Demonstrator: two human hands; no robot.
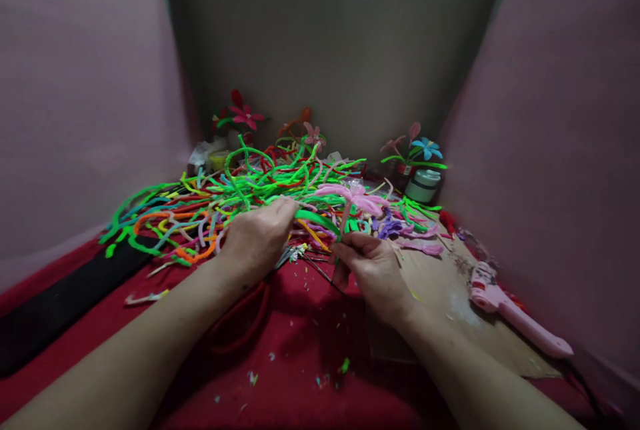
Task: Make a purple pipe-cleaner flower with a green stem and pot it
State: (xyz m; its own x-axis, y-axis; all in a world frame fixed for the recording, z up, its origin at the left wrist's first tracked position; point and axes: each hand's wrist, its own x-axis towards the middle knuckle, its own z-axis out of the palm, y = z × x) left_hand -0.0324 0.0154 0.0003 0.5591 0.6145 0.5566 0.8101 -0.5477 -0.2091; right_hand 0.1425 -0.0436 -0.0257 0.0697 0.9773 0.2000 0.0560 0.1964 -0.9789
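Observation:
My left hand (265,233) is closed on one end of a bright green pipe cleaner strip (320,218), which curves across to my right hand. With thumb and fingers pinched, my right hand (370,267) grips the stem of a pink pipe cleaner flower (357,198), where the green strip meets it. The flower stands above that hand, its petals spread. Below the hands, scissors (240,333) with red handles lie partly hidden under my left forearm. The fingertips of my left hand are turned away from view.
Behind the hands spreads a tangled heap of coloured pipe cleaners (250,180). Finished flowers (427,148) stand at the back, near a pale jar (423,185). On the right, a pink glue gun (520,323) rests on cardboard (440,283). Scraps dot the red cloth (295,390).

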